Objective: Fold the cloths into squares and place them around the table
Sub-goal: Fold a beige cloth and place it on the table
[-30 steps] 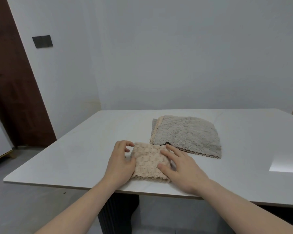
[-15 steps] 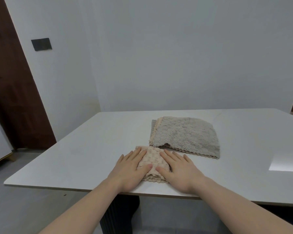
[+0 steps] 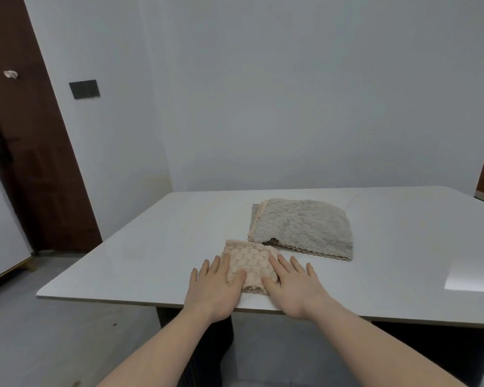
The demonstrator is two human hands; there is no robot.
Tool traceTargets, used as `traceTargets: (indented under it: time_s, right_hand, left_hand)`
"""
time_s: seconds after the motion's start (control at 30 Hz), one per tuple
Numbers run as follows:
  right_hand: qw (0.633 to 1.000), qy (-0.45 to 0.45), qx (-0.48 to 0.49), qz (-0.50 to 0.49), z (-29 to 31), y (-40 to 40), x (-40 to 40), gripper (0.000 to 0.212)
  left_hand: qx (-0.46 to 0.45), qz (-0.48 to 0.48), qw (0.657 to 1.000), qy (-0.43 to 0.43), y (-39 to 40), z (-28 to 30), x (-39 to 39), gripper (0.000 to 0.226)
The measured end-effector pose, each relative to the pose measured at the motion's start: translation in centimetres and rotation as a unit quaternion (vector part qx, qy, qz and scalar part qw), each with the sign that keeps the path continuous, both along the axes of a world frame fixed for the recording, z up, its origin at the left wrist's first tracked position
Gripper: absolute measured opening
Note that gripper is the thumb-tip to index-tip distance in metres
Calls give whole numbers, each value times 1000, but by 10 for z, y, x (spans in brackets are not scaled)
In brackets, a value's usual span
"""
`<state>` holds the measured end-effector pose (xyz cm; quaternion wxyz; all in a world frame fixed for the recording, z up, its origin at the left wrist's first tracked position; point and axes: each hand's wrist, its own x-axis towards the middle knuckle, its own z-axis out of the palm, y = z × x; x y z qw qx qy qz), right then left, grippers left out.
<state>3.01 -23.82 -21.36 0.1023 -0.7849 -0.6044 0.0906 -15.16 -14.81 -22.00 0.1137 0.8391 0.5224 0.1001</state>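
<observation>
I face a plain white wall [image 3: 291,93], with a dark wooden door [image 3: 25,163] (left side) and grey floor [image 3: 53,344].

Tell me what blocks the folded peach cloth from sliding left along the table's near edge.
Nothing visible. The table left of the peach cloth is bare; only the left hand rests on that side.

Single head view, looking forward and down across table [image 3: 140,263] from its near edge, close
</observation>
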Motion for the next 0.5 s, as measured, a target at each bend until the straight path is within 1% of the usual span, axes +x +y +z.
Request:
traceTargets:
  time_s: [0.2, 0.3, 0.37, 0.43, 0.5]
  right_hand:
    - [1000, -8, 2, 2, 2, -13, -4, 72]
    - [1000, -7, 7, 6, 3, -16, -4, 72]
    - [1000, -1, 15, 10, 3, -17, -5, 72]
    - [1000, -3, 21, 12, 2, -19, -6, 71]
    - [1000, -9, 25, 14, 1, -19, -6, 71]
  left_hand:
    - [13, -8, 1000, -5, -11, 2, -6, 77]
    - [29, -19, 999, 1, -4, 19, -9, 76]
    - [21, -29, 999, -15, 6, 28, -18, 73]
    - [17, -48, 998, -36, 12, 24, -28, 67]
    - [36, -63, 997, -35, 12, 15, -32, 65]
